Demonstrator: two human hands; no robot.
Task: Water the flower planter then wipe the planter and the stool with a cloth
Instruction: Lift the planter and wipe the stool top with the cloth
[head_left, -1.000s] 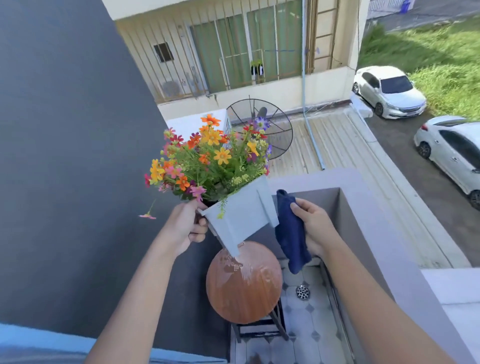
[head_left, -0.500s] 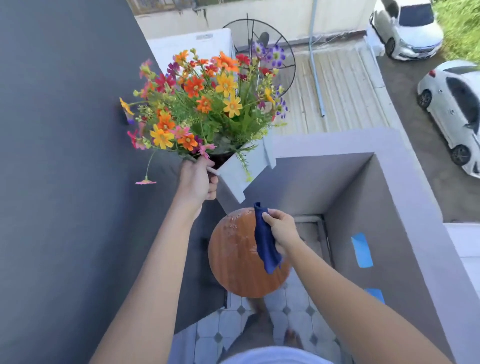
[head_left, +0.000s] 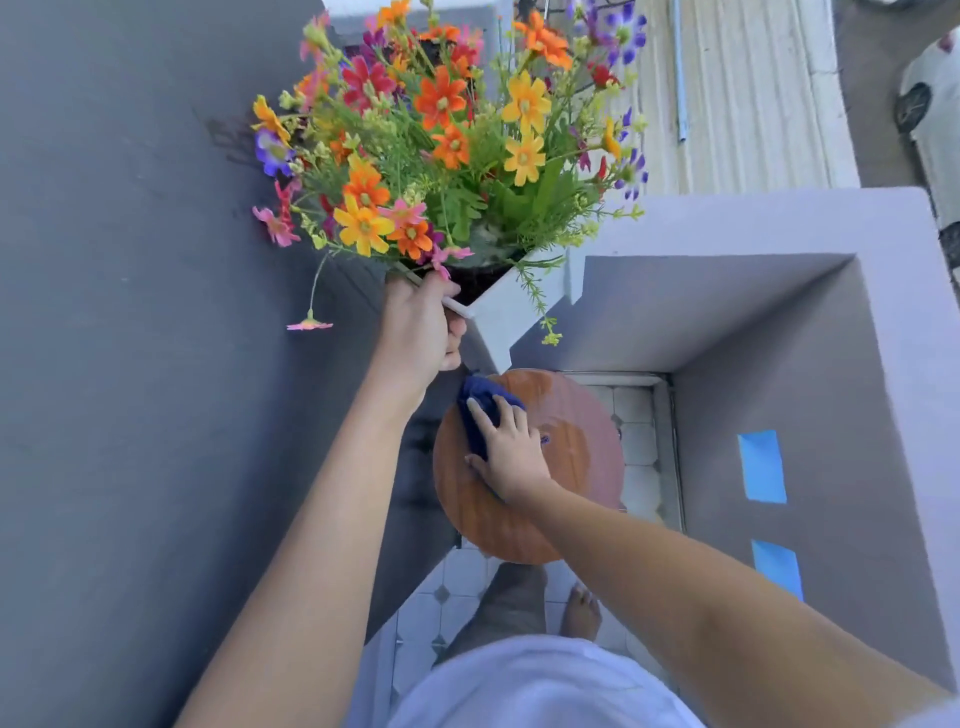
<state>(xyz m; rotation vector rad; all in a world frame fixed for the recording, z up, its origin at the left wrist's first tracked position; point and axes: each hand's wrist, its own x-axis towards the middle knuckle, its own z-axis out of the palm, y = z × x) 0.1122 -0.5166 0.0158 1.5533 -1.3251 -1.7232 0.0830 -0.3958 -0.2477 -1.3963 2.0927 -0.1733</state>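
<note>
My left hand (head_left: 422, 332) grips the rim of a white planter (head_left: 506, 317) and holds it tilted in the air above the stool. Colourful flowers (head_left: 447, 135) fill the planter and hide most of its top. Below it stands a round brown wooden stool (head_left: 576, 452) with a wet sheen on its seat. My right hand (head_left: 511, 454) lies flat on the seat and presses a dark blue cloth (head_left: 480, 400) against its left part. Part of the cloth is hidden under my palm.
A dark grey wall (head_left: 145, 364) runs along the left. A grey balcony parapet (head_left: 810, 322) with blue tape patches (head_left: 762, 466) closes the back and right. The floor is white tile (head_left: 641, 441). My bare foot (head_left: 581, 610) stands just in front of the stool.
My right hand has come down with the cloth from beside the planter onto the stool seat. My left hand has kept the planter lifted, and my view has tipped further downward.
</note>
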